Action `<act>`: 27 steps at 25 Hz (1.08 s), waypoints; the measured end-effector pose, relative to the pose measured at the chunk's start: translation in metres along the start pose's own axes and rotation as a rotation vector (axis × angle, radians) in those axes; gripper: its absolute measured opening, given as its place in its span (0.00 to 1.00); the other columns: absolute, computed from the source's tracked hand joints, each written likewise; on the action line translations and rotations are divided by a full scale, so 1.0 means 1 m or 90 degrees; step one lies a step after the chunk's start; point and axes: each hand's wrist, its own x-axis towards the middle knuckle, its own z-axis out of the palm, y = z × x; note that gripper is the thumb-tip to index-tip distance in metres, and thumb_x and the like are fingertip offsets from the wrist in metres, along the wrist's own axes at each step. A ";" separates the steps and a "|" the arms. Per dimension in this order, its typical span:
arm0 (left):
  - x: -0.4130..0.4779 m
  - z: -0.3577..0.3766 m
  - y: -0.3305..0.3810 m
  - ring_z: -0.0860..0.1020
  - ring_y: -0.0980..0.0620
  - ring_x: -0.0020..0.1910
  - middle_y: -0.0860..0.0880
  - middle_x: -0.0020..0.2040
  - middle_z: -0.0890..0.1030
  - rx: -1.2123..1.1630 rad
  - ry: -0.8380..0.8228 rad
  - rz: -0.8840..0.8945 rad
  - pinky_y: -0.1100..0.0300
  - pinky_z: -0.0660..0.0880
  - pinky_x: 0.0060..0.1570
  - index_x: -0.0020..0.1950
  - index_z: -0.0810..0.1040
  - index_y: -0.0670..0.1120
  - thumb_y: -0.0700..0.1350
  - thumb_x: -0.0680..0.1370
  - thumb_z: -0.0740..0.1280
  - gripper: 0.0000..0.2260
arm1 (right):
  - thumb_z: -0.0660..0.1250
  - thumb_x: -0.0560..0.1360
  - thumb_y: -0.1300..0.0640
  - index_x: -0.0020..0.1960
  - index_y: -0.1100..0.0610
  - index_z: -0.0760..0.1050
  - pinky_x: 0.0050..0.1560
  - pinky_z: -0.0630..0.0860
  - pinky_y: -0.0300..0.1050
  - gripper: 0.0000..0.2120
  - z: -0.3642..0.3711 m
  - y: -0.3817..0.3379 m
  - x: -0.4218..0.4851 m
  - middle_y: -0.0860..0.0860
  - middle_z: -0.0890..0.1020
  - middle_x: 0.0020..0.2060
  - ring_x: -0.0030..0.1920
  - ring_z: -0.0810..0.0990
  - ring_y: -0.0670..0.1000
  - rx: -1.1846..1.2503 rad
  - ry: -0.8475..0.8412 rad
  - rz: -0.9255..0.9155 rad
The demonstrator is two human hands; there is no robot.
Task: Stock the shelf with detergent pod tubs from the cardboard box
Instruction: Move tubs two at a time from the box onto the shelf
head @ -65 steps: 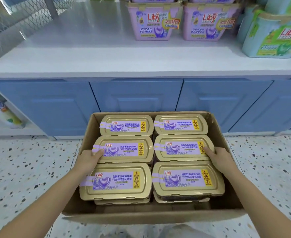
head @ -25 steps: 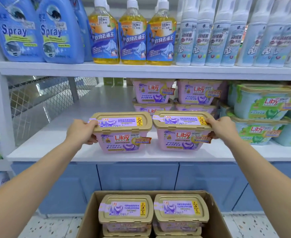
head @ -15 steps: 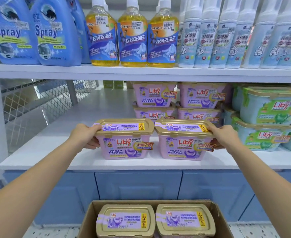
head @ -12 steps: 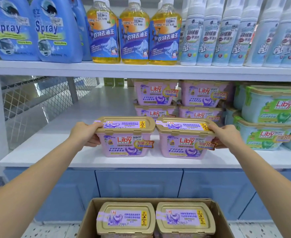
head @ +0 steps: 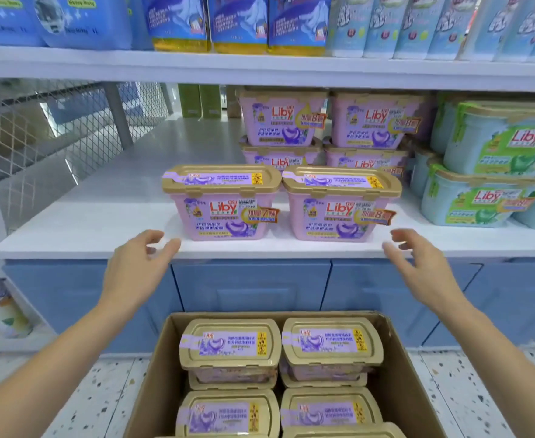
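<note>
- Bare white shelf surface (head: 108, 197) left of two gold-lidded lilac tubs (head: 225, 203), open back to wire mesh panel (head: 38, 137).
- Right side blocked by stacked green-labelled pale blue tubs (head: 481, 197).
- Behind, stacked lilac tubs (head: 282, 121) under upper white shelf board (head: 259, 71).

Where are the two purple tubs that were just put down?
The two purple tubs sit side by side at the shelf's front edge, before the stacked purple tubs, above the cardboard box.

Pod tubs (head: 223, 203): pink, gold lids, purple labels. Neighbouring tubs (head: 481, 197): pale blue, green labels. Shelf (head: 101, 216): white. Floor (head: 95, 399): speckled terrazzo.
</note>
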 end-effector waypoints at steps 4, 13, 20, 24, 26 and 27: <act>-0.051 0.034 -0.063 0.77 0.40 0.57 0.41 0.58 0.80 0.188 -0.054 0.013 0.48 0.72 0.51 0.62 0.75 0.43 0.52 0.75 0.65 0.20 | 0.63 0.75 0.49 0.63 0.59 0.72 0.56 0.71 0.50 0.19 0.041 0.053 -0.063 0.55 0.78 0.59 0.61 0.75 0.56 -0.177 -0.112 0.028; -0.091 0.116 -0.129 0.79 0.41 0.49 0.42 0.53 0.81 -0.011 -0.227 -0.211 0.48 0.78 0.48 0.60 0.73 0.44 0.52 0.77 0.62 0.16 | 0.60 0.77 0.50 0.66 0.64 0.65 0.54 0.71 0.53 0.23 0.117 0.104 -0.105 0.65 0.78 0.58 0.57 0.76 0.65 -0.036 -0.158 0.329; -0.085 0.126 -0.122 0.78 0.46 0.42 0.47 0.40 0.79 -0.254 -0.236 -0.431 0.55 0.76 0.38 0.53 0.74 0.43 0.49 0.79 0.60 0.11 | 0.57 0.77 0.44 0.47 0.64 0.75 0.53 0.75 0.55 0.22 0.132 0.114 -0.097 0.63 0.81 0.46 0.50 0.79 0.65 0.074 -0.106 0.427; -0.087 0.124 -0.125 0.79 0.47 0.41 0.44 0.42 0.81 -0.211 -0.232 -0.367 0.55 0.76 0.40 0.54 0.77 0.40 0.48 0.79 0.60 0.14 | 0.57 0.78 0.45 0.45 0.66 0.78 0.45 0.69 0.48 0.24 0.129 0.113 -0.094 0.64 0.81 0.42 0.48 0.79 0.63 0.044 -0.109 0.427; -0.087 0.124 -0.124 0.80 0.44 0.42 0.42 0.44 0.81 -0.195 -0.210 -0.355 0.51 0.78 0.46 0.54 0.78 0.37 0.48 0.78 0.60 0.16 | 0.56 0.78 0.47 0.44 0.68 0.77 0.44 0.68 0.47 0.24 0.125 0.108 -0.092 0.64 0.81 0.42 0.44 0.77 0.62 0.024 -0.104 0.412; -0.087 0.122 -0.124 0.81 0.42 0.43 0.42 0.44 0.81 -0.188 -0.195 -0.346 0.49 0.78 0.48 0.52 0.79 0.37 0.49 0.78 0.60 0.16 | 0.56 0.78 0.47 0.43 0.69 0.77 0.43 0.68 0.47 0.25 0.123 0.106 -0.091 0.64 0.81 0.41 0.43 0.76 0.61 0.007 -0.097 0.392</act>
